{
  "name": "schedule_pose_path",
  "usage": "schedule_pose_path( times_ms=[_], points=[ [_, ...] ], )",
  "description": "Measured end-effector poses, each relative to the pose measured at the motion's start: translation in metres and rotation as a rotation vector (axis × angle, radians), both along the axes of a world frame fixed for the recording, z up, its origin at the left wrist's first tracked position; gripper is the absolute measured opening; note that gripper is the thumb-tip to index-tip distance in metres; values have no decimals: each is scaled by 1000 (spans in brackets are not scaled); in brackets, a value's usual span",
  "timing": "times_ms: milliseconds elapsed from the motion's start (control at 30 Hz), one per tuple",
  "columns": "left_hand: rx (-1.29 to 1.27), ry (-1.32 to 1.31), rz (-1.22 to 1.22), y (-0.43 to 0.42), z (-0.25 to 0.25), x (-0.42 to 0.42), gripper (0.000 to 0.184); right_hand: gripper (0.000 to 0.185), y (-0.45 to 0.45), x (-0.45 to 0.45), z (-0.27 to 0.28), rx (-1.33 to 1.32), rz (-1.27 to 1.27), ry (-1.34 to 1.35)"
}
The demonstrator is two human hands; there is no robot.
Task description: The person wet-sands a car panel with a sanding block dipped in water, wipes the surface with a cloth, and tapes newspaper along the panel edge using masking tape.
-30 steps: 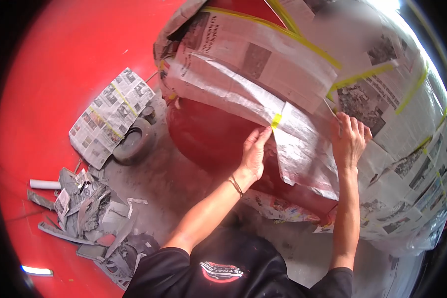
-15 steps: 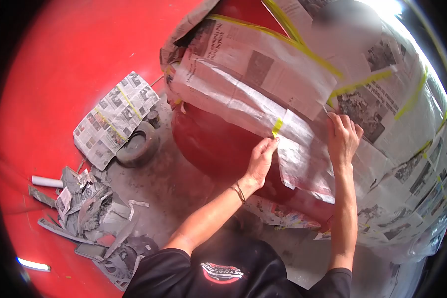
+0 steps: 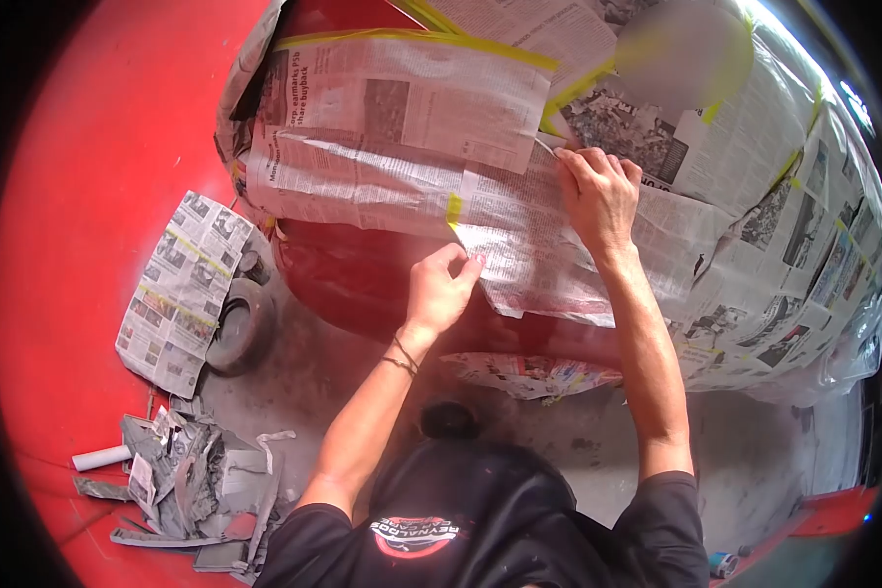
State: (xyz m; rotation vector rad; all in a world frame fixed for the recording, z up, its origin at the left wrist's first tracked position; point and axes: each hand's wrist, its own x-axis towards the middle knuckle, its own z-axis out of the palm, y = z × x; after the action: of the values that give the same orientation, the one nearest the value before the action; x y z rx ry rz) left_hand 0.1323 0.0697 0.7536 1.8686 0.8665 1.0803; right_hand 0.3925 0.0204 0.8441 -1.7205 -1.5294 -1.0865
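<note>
Newspaper sheets (image 3: 363, 176) with yellow masking tape (image 3: 454, 209) cover a large part of a red car body (image 3: 343, 274). My left hand (image 3: 441, 291) is closed in a pinch at the left edge of a hanging newspaper sheet (image 3: 539, 255), below a short tape piece. Higher up, my right hand (image 3: 603, 201) has its fingers curled against the paper, beside a thin pale edge near the upper sheet's corner. Its fingertips are partly hidden, and what they grip does not show clearly. A red painted strip shows below the paper.
At left, a newspaper-covered panel (image 3: 171, 304) leans by a tyre (image 3: 240, 328). Crumpled paper and scraps (image 3: 191, 480) lie below it, with a white roll (image 3: 101, 458) alongside. More taped newspaper (image 3: 764, 245) wraps the curved surface at right. A small can (image 3: 723, 564) stands bottom right.
The view has shifted, so the covered car body sits farther left and higher. My left hand has moved from just under the tape piece down along the sheet's edge. My right hand stays near the upper sheet's corner.
</note>
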Motion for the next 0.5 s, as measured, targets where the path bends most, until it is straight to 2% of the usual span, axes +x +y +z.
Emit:
schedule_pose_path(
  times_ms=[33,133,167,300,400,467,500],
  points=[
    [-84,-28,-51,1,-4,-1,21,23,-5,-2,2,37,-15,-24],
    [-507,-542,-280,-13,-9,3,12,39,-31,-21,6,97,4,-52],
    [-515,-563,-351,-14,-7,0,5,46,-47,-28,4,75,45,-27],
    [-510,-713,-448,-18,29,2,5,68,-120,-66,2,-190,249,63],
    [-346,-658,-408,-8,66,12,12,73,-145,-55,-16,-225,148,-20],
    [-294,-664,-487,11,91,28,21,57,-141,-12,-4,-191,-20,-162],
    [-208,-652,-472,25,100,40,21,45,-139,4,15,-190,26,19]
  ],
)
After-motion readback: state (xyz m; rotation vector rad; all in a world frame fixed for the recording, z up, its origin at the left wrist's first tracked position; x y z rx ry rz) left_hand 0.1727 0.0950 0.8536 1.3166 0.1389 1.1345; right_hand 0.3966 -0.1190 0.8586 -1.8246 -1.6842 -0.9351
